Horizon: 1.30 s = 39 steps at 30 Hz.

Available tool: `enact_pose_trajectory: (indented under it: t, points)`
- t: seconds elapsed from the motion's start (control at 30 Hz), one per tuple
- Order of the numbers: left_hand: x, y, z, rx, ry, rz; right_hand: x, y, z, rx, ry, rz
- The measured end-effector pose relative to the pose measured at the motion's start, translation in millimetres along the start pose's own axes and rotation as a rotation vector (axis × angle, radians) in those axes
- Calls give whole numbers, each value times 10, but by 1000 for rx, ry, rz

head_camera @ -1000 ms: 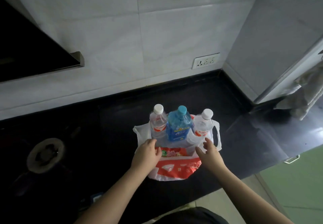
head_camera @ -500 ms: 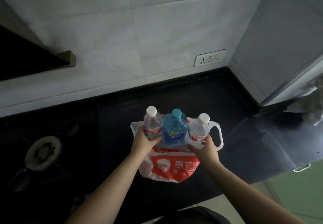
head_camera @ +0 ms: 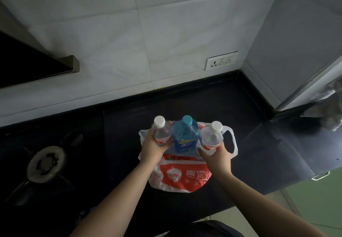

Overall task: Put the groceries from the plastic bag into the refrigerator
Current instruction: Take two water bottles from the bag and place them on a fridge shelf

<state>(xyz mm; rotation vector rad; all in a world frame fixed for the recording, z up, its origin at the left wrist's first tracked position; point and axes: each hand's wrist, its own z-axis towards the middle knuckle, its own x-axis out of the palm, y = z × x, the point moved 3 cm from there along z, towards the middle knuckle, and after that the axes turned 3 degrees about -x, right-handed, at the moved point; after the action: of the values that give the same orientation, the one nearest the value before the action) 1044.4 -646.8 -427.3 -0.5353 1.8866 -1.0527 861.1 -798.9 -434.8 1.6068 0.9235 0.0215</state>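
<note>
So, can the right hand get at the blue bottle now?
Probably not at once: the right hand already grips the right clear bottle. The blue bottle stands beside it, uncovered, so freeing that hand first should suffice.

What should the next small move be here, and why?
Probably lift both clear bottles up out of the plastic bag. The left hand grips the left clear bottle and the right hand grips the right clear bottle, while the blue bottle stands ungripped between them.

Dim light falls on my black tabletop (head_camera: 212, 107), white tiled wall (head_camera: 166, 33) with a socket (head_camera: 221, 63), and gas burner (head_camera: 45, 162) at left.
</note>
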Motion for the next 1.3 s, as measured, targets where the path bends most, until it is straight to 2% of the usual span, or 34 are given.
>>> enact_pose_trajectory:
  t: [0.2, 0.5, 0.7, 0.9, 1.13, 1.3]
  points:
    - [-168, 28, -282, 14, -57, -39, -105, 99, -210, -79, -48, -20]
    - [-303, -16, -657, 137, 112, 4, -187, 155, -580, -109, 22, 20]
    - [-309, 227, -827, 87, 188, -5, -199, 115, -789, -141, 75, -25]
    - [-357, 414, -1021, 52, 230, -58, -211, 29, -1050, -129, 57, -34]
    - [-470, 307, -1129, 67, 196, -163, -288, 87, -1263, -157, 49, 68]
    - [-684, 62, -1298, 145, 193, -300, -414, 241, -1392, -233, 105, 277]
